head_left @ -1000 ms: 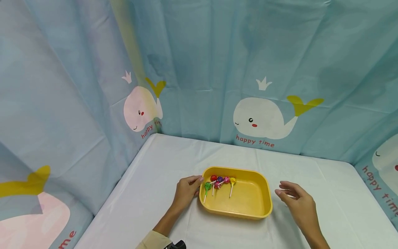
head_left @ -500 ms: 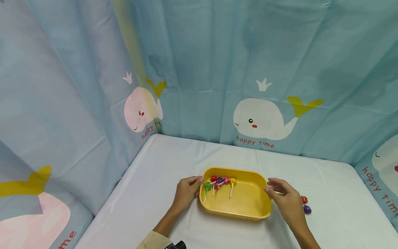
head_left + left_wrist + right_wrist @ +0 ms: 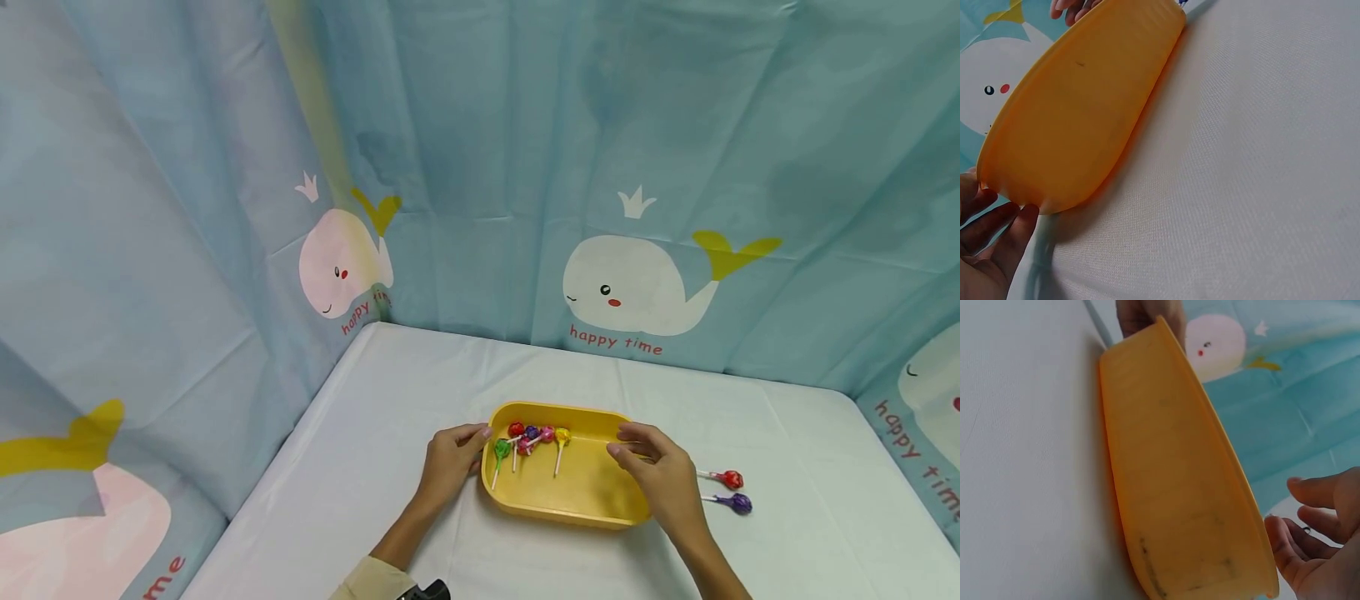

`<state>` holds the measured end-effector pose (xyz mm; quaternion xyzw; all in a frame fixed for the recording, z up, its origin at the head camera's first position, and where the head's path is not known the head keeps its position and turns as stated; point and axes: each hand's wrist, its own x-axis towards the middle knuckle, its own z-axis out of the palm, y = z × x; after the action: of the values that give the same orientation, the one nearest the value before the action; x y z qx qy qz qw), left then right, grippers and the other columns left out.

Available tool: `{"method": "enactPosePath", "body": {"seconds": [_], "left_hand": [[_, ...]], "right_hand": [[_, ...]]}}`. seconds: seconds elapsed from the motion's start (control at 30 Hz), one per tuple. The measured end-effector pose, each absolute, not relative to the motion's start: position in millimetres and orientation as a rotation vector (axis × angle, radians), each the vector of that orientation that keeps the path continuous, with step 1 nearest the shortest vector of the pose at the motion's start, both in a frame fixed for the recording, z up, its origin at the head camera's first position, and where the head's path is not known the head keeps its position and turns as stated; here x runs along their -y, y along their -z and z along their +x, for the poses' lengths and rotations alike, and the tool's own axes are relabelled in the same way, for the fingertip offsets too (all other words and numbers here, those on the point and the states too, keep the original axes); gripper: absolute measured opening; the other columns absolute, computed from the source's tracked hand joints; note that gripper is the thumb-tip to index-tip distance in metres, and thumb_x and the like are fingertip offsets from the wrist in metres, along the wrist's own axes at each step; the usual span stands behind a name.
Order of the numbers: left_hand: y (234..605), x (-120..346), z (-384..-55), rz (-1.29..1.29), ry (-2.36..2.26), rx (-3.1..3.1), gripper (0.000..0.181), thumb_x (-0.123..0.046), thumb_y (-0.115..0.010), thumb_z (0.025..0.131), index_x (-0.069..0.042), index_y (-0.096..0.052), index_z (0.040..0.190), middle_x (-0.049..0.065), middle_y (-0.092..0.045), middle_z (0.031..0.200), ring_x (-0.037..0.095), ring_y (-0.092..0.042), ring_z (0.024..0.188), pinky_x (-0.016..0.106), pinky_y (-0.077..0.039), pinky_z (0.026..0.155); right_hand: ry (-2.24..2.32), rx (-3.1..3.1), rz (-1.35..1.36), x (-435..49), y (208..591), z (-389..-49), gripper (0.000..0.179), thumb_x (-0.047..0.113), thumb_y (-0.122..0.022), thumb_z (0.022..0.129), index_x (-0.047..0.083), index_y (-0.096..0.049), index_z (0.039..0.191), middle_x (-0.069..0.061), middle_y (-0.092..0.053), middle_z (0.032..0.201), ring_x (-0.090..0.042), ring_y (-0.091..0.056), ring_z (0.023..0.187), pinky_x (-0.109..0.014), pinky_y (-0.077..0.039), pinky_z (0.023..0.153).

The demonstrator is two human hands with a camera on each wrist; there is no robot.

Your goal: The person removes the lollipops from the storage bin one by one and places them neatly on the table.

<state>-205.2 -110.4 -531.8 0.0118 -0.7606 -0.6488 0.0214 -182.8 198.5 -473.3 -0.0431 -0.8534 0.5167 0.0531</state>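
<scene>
A yellow tray [image 3: 577,493] with rounded corners lies on the table. In its left half are several lollipops, among them a green one [image 3: 502,451], a red one [image 3: 516,430] and a yellow one [image 3: 562,437]. My left hand [image 3: 450,467] grips the tray's left end; the left wrist view shows fingertips [image 3: 1027,215] against the outer wall. Over the tray's right end hovers my right hand [image 3: 666,479], fingers loosely bent and nothing between them. In the right wrist view, that hand [image 3: 1325,544] is beside the rim, thumb and fingers apart.
Right of my right hand, a red lollipop [image 3: 729,479] and a purple lollipop [image 3: 740,503] lie on the white-covered table [image 3: 810,467], their sticks partly hidden by the hand. A blue curtain [image 3: 487,167] with whale prints stands behind and along the sides.
My right hand has moved left from beside the tray to over its right end, uncovering the red and purple lollipops on the table. My left hand and the tray have stayed put.
</scene>
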Motion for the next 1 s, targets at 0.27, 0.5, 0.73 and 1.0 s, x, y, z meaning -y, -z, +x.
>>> {"method": "enactPosePath", "body": {"seconds": [0.27,0.5,0.73,1.0], "left_hand": [[529.4,109.9,-204.0,0.038,2.021,2.342,0.036,-0.031,-0.073,0.103,-0.002,-0.077,0.125,0.015,-0.078,0.117,0.024,-0.078,0.100,0.021,-0.063,0.072],[529.3,109.5,-204.1,0.034,2.035,2.334,0.036,-0.031,-0.072,0.104,-0.002,-0.077,0.125,0.016,-0.078,0.118,0.025,-0.077,0.103,0.022,-0.063,0.074],[530.8,109.9,-204.3,0.056,1.970,2.393,0.035,-0.032,-0.071,0.104,-0.005,-0.078,0.125,0.012,-0.078,0.117,0.017,-0.076,0.098,0.021,-0.063,0.072],[531.9,109.5,-203.7,0.048,2.014,2.371,0.037,-0.031,-0.070,0.105,-0.002,-0.076,0.127,0.016,-0.077,0.118,0.024,-0.078,0.101,0.023,-0.064,0.075]], "right_hand": [[-1.519,2.598,-0.098,-185.8,474.7,-188.6,0.041,0.027,-0.079,0.099,0.004,-0.072,0.132,-0.013,-0.074,0.127,-0.028,-0.072,0.112,-0.006,-0.051,0.084],[-1.514,2.581,-0.024,-178.8,480.0,-196.0,0.039,0.025,-0.082,0.096,0.005,-0.073,0.129,-0.011,-0.075,0.124,-0.024,-0.073,0.107,-0.010,-0.054,0.083],[-1.494,2.590,0.025,-173.3,485.0,-201.3,0.034,0.018,-0.083,0.095,0.003,-0.074,0.125,-0.011,-0.075,0.123,-0.020,-0.073,0.102,-0.014,-0.056,0.084],[-1.532,2.630,0.031,-169.0,488.9,-206.8,0.038,0.018,-0.084,0.094,0.003,-0.073,0.127,-0.012,-0.074,0.125,-0.025,-0.073,0.106,-0.014,-0.055,0.083]]}}
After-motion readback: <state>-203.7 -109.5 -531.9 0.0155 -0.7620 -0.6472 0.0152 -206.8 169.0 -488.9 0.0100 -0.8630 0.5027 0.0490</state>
